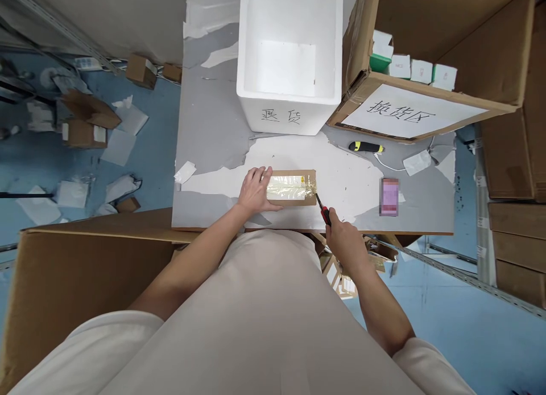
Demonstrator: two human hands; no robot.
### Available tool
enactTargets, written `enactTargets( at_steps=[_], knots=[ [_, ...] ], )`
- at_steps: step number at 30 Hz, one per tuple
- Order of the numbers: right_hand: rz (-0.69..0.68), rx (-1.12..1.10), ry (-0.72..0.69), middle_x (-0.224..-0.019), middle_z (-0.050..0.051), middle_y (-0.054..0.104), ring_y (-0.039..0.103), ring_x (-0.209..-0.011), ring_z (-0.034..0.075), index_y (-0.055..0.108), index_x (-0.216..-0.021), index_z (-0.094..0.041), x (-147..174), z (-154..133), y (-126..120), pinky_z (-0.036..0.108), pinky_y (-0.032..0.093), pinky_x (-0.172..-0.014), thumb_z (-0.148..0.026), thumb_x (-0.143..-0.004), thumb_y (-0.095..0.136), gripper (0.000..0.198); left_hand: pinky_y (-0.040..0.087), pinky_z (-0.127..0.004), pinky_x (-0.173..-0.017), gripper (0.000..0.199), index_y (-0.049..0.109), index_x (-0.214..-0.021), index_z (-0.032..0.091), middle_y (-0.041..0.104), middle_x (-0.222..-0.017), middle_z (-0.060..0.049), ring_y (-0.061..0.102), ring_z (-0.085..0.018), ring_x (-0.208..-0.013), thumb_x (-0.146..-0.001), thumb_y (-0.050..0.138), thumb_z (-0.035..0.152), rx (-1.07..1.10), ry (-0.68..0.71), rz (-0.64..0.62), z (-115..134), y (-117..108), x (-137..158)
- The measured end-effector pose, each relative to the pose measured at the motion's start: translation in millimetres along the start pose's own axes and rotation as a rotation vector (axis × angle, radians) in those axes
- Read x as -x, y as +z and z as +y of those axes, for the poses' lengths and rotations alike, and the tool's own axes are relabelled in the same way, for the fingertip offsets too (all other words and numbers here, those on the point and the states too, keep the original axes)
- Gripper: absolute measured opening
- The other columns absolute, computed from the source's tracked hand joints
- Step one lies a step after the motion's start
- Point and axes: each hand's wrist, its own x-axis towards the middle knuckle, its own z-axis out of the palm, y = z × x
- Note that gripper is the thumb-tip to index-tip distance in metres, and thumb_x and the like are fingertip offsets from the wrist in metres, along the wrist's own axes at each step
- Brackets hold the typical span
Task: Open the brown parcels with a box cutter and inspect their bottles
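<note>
A small, flat cardboard box lies on the table in front of me, with clear tape and a white label on its top. My left hand grips its left end, fingers toward the far edge and thumb along the near one. In my right hand is a red and black box cutter. The cutter's tip meets the taped right end of the box; how deep the blade sits cannot be made out.
Behind the box stands a white foam bin with handwriting. To its right, a large carton holds several small white boxes. A black and yellow knife and a blurred pink object lie on the table. An open carton stands at left.
</note>
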Motion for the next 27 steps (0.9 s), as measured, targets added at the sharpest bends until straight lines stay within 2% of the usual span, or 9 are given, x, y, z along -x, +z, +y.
enactTargets(
  at_steps=[8, 12, 14, 17, 20, 22, 25, 27],
  knots=[
    [0.033, 0.007, -0.003, -0.084, 0.016, 0.069, 0.067, -0.078, 0.028, 0.028, -0.144, -0.010, 6, 5, 17, 0.034, 0.045, -0.069, -0.026, -0.096, 0.033, 0.052, 0.030, -0.053, -0.107, 0.121, 0.030, -0.143, 0.010, 0.042, -0.135, -0.021, 0.036, -0.041, -0.124, -0.046, 0.079, 0.062, 0.025, -0.002, 0.000, -1, 0, 0],
    [0.143, -0.041, 0.036, -0.081, 0.014, 0.068, 0.066, -0.073, 0.027, 0.023, -0.148, -0.011, 10, 19, 19, 0.034, 0.045, -0.068, -0.032, -0.097, 0.031, 0.056, 0.027, -0.053, -0.109, 0.122, 0.030, -0.144, 0.008, 0.040, -0.139, -0.023, 0.035, -0.041, -0.126, -0.047, 0.077, 0.066, 0.011, 0.008, -0.016, -1, -1, 1],
    [0.242, -0.112, 0.107, -0.085, 0.013, 0.067, 0.064, -0.073, 0.026, 0.015, -0.150, -0.013, -2, 30, 25, 0.034, 0.044, -0.068, -0.036, -0.097, 0.027, 0.059, 0.024, -0.053, -0.110, 0.123, 0.029, -0.145, 0.008, 0.037, -0.143, -0.024, 0.033, -0.042, -0.129, -0.049, 0.075, 0.068, -0.008, 0.011, -0.033, 0, -3, 2],
    [0.326, -0.212, 0.187, -0.096, 0.015, 0.062, 0.062, -0.079, 0.026, 0.010, -0.151, -0.011, -42, 45, 47, 0.034, 0.044, -0.072, -0.031, -0.097, 0.023, 0.059, 0.016, -0.059, -0.111, 0.119, 0.028, -0.146, 0.009, 0.033, -0.147, -0.024, 0.028, -0.043, -0.134, -0.054, 0.072, 0.070, -0.051, 0.017, -0.042, 2, -6, 4],
    [0.329, -0.231, 0.210, -0.102, 0.017, 0.055, 0.058, -0.089, 0.026, 0.022, -0.150, -0.011, -93, 48, 80, 0.036, 0.043, -0.078, -0.024, -0.095, 0.024, 0.056, 0.008, -0.064, -0.111, 0.104, 0.033, -0.144, 0.013, 0.032, -0.149, -0.023, 0.024, -0.042, -0.138, -0.063, 0.068, 0.068, -0.091, 0.095, -0.022, 4, -6, 11],
    [0.321, -0.241, 0.210, -0.106, 0.018, 0.051, 0.054, -0.095, 0.027, 0.024, -0.149, -0.010, -118, 44, 102, 0.037, 0.042, -0.081, -0.023, -0.094, 0.027, 0.056, 0.009, -0.062, -0.112, 0.083, 0.040, -0.140, 0.017, 0.036, -0.148, -0.021, 0.027, -0.039, -0.139, -0.073, 0.065, 0.059, -0.098, 0.174, -0.014, 7, -1, 19],
    [0.298, -0.266, 0.214, -0.110, 0.019, 0.049, 0.051, -0.100, 0.028, 0.025, -0.148, -0.009, -135, 39, 123, 0.038, 0.042, -0.084, -0.023, -0.092, 0.032, 0.058, 0.019, -0.056, -0.113, 0.048, 0.049, -0.133, 0.021, 0.049, -0.140, -0.016, 0.040, -0.031, -0.133, -0.088, 0.054, 0.037, -0.082, 0.234, -0.001, 11, 13, 34],
    [0.325, -0.285, 0.210, -0.115, 0.022, 0.048, 0.049, -0.105, 0.030, 0.027, -0.147, -0.008, -135, 38, 125, 0.041, 0.042, -0.086, -0.026, -0.092, 0.036, 0.059, 0.024, -0.054, -0.112, 0.040, 0.052, -0.130, 0.023, 0.056, -0.133, -0.014, 0.047, -0.027, -0.128, -0.091, 0.046, 0.023, -0.061, 0.229, 0.028, 13, 25, 42]
  ],
)
